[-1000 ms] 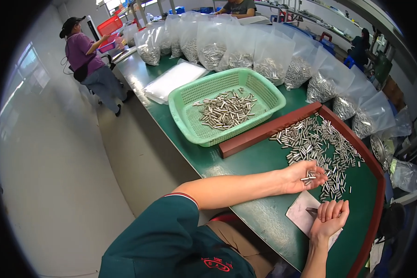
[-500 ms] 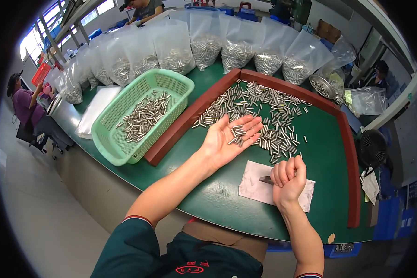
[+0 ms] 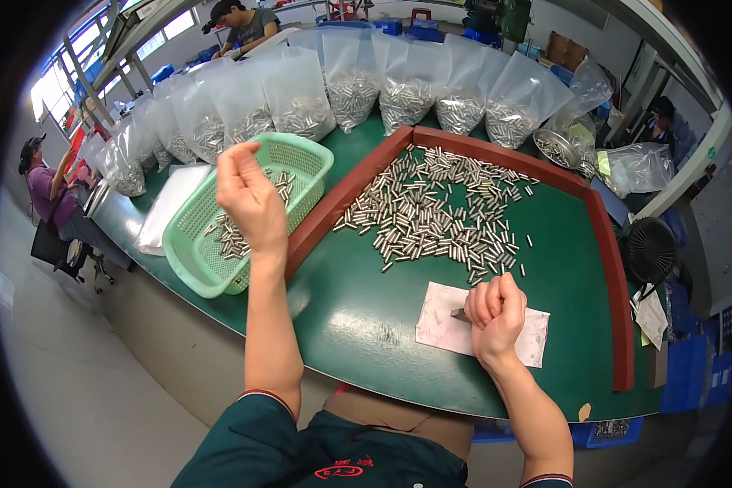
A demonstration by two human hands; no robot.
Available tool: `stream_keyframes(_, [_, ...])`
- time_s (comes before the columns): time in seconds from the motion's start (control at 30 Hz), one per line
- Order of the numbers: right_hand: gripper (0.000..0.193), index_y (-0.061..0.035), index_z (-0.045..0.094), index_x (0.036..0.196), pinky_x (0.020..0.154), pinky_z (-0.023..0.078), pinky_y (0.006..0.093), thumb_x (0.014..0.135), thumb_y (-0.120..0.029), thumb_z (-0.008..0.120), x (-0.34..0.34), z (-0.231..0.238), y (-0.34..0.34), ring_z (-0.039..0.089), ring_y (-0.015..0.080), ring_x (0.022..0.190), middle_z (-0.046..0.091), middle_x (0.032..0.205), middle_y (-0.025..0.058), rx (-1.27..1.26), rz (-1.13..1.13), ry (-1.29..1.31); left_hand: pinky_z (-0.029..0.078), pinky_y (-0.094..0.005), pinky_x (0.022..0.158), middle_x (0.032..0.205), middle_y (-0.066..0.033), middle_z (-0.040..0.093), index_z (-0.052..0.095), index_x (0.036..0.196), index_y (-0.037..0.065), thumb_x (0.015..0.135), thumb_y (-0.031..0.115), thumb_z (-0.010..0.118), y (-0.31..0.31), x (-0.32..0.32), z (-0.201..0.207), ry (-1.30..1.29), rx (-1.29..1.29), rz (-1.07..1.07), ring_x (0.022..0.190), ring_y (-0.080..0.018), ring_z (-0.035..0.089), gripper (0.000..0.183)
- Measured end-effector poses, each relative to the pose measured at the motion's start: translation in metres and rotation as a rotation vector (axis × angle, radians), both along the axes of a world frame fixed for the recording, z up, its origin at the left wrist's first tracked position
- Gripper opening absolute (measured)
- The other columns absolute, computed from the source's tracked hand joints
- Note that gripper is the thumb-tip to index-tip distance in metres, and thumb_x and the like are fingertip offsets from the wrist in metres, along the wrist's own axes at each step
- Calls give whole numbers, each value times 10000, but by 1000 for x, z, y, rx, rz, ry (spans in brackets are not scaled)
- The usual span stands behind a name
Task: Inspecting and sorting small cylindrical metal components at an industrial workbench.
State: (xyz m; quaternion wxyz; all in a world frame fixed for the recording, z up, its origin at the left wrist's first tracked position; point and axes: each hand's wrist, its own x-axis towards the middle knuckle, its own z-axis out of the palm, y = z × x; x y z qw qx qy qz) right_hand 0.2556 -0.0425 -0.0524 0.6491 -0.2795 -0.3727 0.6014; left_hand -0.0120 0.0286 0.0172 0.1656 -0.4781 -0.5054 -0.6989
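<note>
My left hand is raised over the green plastic basket, its fingers curled in; whatever they hold is hidden. Short metal pins lie in the basket, partly covered from sight by that hand. My right hand is closed around a dark, pointed metal tool, whose tip sticks out on the left. Beneath the right hand lies a stained, pale pink sheet. A wide heap of short metal pins spreads over the green table beyond it.
A reddish-brown rail borders the pins at left, back and right. Several clear bags of pins line the back. A metal bowl and a black fan stand at right. Two people sit farther off at left.
My left hand has swung left from the pin heap to above the basket, turning from an open palm with several pins to curled fingers. My right hand has stayed nearly still.
</note>
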Motion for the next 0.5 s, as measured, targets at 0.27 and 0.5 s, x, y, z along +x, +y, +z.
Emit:
stream_keyframes(0.27, [452, -105, 253, 489, 371, 171, 243, 911, -244, 340, 0, 1, 1, 179, 85, 381, 254, 402, 1, -28, 6, 4, 266, -576, 863, 1127, -143, 468, 540, 1038, 53, 758, 151, 595, 1, -26, -29, 557, -573, 584, 1119, -312, 390, 302])
stream_keyframes(0.5, [459, -113, 250, 480, 368, 172, 245, 911, -248, 330, 2, 2, 2, 172, 86, 372, 250, 395, -2, -57, -6, 16, 456, -391, 649, 689, -165, 599, 608, 716, 9, 672, 95, 611, -4, 33, -34, 480, -1030, -445, 695, -312, 591, 96])
